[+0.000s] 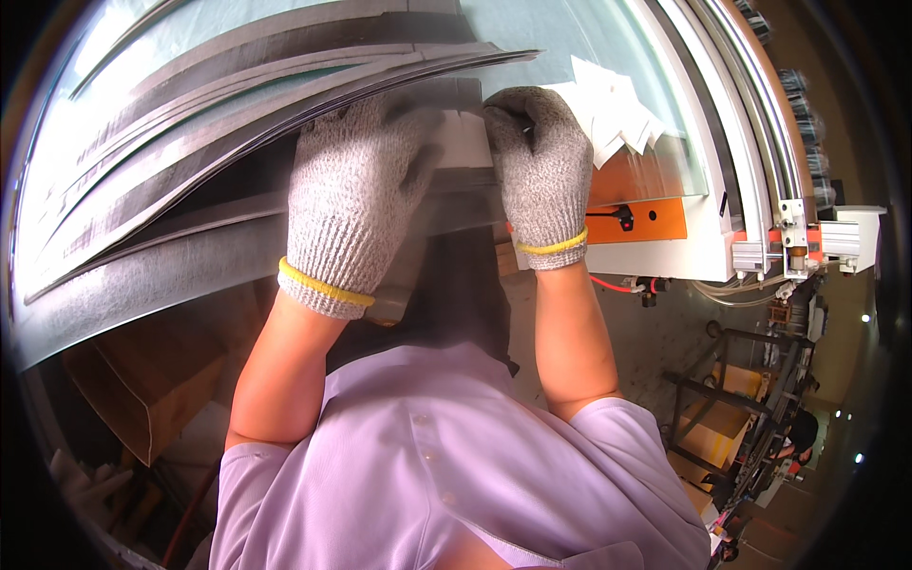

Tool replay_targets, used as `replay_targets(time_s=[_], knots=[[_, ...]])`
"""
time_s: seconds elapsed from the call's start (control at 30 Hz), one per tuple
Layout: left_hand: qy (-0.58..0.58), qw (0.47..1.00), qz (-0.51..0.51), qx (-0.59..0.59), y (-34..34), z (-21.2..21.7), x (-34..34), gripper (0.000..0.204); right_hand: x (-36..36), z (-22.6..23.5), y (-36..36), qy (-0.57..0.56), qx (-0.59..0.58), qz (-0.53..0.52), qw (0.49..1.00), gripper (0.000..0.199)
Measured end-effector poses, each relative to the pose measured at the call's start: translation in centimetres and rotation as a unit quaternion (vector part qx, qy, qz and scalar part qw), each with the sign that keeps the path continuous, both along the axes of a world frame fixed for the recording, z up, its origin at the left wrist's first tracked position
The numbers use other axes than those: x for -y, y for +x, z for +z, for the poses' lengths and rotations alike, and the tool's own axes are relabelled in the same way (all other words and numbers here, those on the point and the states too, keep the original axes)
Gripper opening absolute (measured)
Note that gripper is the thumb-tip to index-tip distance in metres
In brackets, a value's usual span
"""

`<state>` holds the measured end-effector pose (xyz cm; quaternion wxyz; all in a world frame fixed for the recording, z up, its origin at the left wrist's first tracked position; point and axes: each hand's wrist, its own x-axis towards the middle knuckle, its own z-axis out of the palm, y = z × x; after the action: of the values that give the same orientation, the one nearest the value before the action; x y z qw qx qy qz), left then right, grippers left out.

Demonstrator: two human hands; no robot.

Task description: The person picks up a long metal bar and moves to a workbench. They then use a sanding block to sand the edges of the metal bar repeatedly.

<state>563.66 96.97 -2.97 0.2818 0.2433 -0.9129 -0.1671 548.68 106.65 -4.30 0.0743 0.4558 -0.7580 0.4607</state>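
Note:
My left hand (347, 185), in a grey knit glove with a yellow cuff edge, reaches to the near edge of a stack of thin dark sheets (237, 123). Its fingertips go out of sight under the raised top sheets, and its thumb side is smeared by motion. To its right, my right hand (546, 171) wears a matching glove. Thumb and fingers there are curled together, and what they hold, if anything, is hidden. A pale rectangular piece (463, 138) lies between the two hands, over a dark strip at the table edge.
Several white paper pieces (613, 104) lie on the glass surface (532, 38) beyond my right hand. An orange panel with a black knob (641, 220) and a metal rail (750, 142) stand at the right. Lower left is an open cardboard box (142, 389); a dark rack (731, 389) is at right.

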Motion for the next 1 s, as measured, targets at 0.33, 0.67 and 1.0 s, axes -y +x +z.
replay_targets(time_s=[0.33, 0.67, 1.0], knots=[[-0.025, 1.000, 0.001, 0.001, 0.1, 0.0, -0.1, 0.027, 0.5, 0.2, 0.1, 0.012, -0.034, 0.013, 0.999, 0.010], [-0.026, 1.000, 0.000, 0.000, 0.1, -0.1, 0.2, 0.027, 1.2, 0.9, 0.0, 0.047, 0.013, -0.002, 0.999, 0.006], [0.011, 1.000, 0.014, 0.007, 0.1, 0.1, 0.0, 0.033, -0.4, 1.2, 0.7, 0.019, -0.188, -0.001, 0.982, 0.023]])
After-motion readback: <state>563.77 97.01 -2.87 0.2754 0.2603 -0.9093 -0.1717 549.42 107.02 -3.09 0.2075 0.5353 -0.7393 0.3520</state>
